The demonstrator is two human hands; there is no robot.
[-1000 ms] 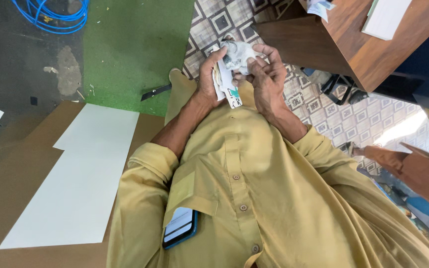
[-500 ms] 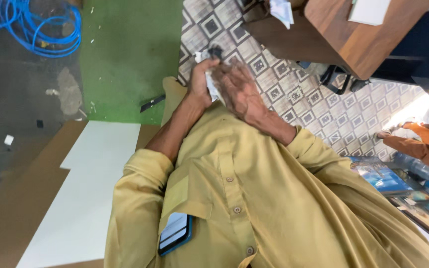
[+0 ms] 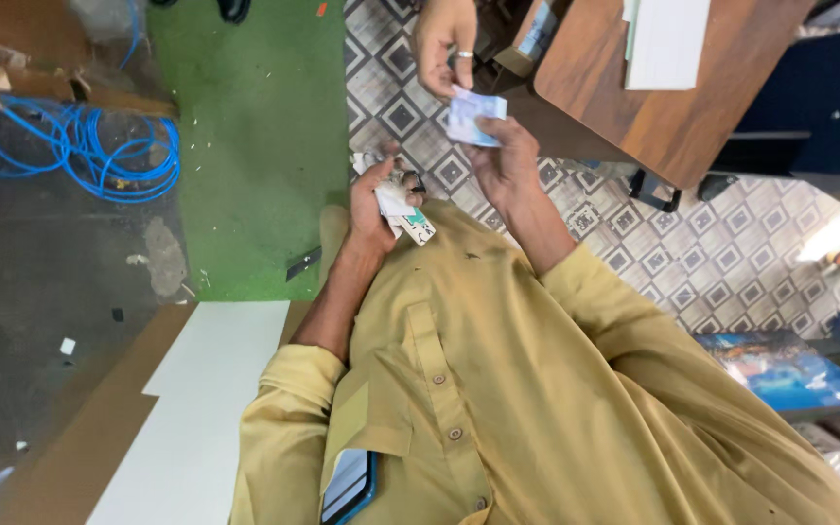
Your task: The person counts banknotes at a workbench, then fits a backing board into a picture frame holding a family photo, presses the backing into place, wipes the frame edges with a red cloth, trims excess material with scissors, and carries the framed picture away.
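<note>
**Pale blue banknote held between two people**

The pale blue banknote (image 3: 474,117) is above a patterned tile floor (image 3: 712,253), beside a green mat (image 3: 250,146) and a wooden bench (image 3: 634,107). The right hand (image 3: 507,160) has its grip closed on the note; another person's hand (image 3: 444,44) pinches its top. The left hand (image 3: 376,209) clamps folded papers (image 3: 402,214). A chest pocket (image 3: 367,428) holds a phone (image 3: 347,486).

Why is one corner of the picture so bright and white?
Head view: daylight glares on the patterned floor at the right edge, washing it out; the blue cable lies in dimmer light; both hands, left hand and right hand, look sharp, hardly blurred.
</note>
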